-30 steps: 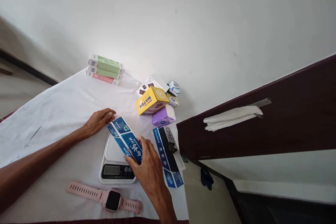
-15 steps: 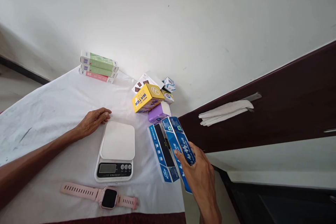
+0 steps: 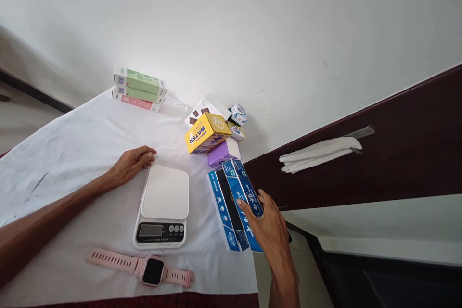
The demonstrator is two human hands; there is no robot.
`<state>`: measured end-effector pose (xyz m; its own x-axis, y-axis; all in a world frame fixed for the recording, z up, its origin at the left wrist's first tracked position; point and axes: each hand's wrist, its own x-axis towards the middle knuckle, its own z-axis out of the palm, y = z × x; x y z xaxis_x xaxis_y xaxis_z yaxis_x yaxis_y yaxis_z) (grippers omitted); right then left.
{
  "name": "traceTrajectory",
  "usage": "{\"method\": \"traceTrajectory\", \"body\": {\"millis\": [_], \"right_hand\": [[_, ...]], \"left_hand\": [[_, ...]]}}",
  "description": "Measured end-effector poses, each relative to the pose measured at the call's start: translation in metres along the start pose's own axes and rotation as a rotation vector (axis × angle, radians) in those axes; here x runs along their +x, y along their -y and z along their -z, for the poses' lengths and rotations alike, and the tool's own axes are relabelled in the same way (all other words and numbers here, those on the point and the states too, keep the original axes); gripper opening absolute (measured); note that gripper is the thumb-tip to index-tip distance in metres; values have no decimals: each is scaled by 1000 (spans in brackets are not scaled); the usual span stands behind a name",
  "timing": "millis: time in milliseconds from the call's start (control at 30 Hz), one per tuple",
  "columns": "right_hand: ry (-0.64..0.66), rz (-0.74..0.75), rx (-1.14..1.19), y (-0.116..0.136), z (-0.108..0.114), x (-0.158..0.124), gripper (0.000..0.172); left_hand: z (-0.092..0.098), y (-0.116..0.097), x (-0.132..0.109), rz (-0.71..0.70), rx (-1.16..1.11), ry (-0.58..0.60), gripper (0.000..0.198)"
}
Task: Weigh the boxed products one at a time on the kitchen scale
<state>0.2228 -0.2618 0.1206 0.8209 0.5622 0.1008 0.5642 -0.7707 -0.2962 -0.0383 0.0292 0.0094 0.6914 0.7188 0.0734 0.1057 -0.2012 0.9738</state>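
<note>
My right hand straddles a blue toothpaste box at the table's right edge, thumb on its top and fingers along its far side. A second blue toothpaste box with a dark panel lies close along its left side. My left hand rests on the white cloth, fingers loosely stretched and holding nothing. Its fingertips are near the back left corner of a white kitchen scale. Nothing lies on the scale's plate, and its display looks blank. A pink-strapped smartwatch lies in front of the scale.
Behind the blue boxes sit a purple box, a yellow box, a white box with brown squares and small cartons. Green and pink boxes are stacked at the back left. A white cloth hangs on a dark door's handle.
My right hand has lowered the toothpaste box and brought it against the other blue box. My left hand stays beside the scale. The view has shifted slightly.
</note>
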Motion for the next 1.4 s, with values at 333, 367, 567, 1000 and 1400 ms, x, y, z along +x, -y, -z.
{"method": "traceTrajectory", "body": {"millis": [333, 367, 567, 1000, 1400], "right_hand": [[-284, 498, 86, 89, 7, -10, 56], [-253, 590, 116, 110, 0, -7, 49], [-27, 995, 145, 259, -70, 44, 35], [263, 938, -249, 444, -158, 182, 67], [27, 935, -125, 348, -109, 117, 47]], "left_hand": [[-7, -1, -5, -39, 95, -8, 38], [-7, -1, -6, -49, 120, -3, 36], [-10, 5, -5, -154, 210, -32, 29], [-15, 9, -4, -178, 160, -39, 26], [-12, 11, -4, -156, 102, -36, 29]]}}
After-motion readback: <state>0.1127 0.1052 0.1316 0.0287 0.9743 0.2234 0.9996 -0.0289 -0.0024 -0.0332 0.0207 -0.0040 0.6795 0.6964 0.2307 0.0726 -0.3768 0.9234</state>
